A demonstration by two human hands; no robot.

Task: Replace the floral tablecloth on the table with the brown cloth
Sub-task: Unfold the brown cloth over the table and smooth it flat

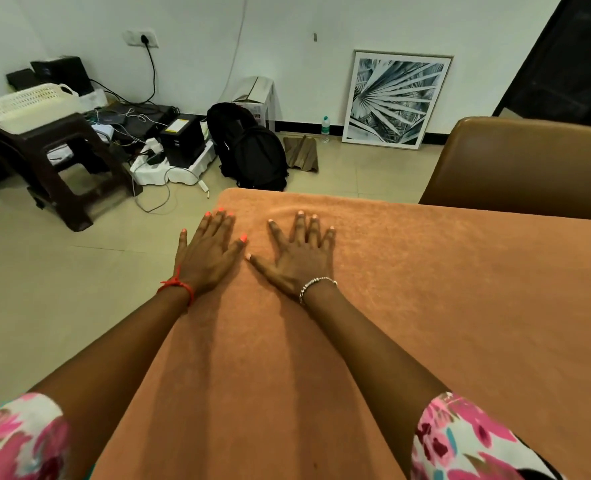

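Observation:
The brown cloth [425,306] lies spread over the table and covers all of the top that I can see, hanging over its left edge. My left hand [211,254] lies flat with spread fingers on the cloth at the table's far left corner. My right hand [299,252] presses flat on the cloth just to its right, fingers splayed. A small ripple shows in the cloth ahead of my right fingertips. No floral tablecloth is in view on the table.
A tan chair [522,164] stands at the table's far right side. On the floor beyond are a black backpack [252,150], a small folded brownish cloth [302,152], a framed picture [396,98], a dark stool [58,157] with a basket, and cables.

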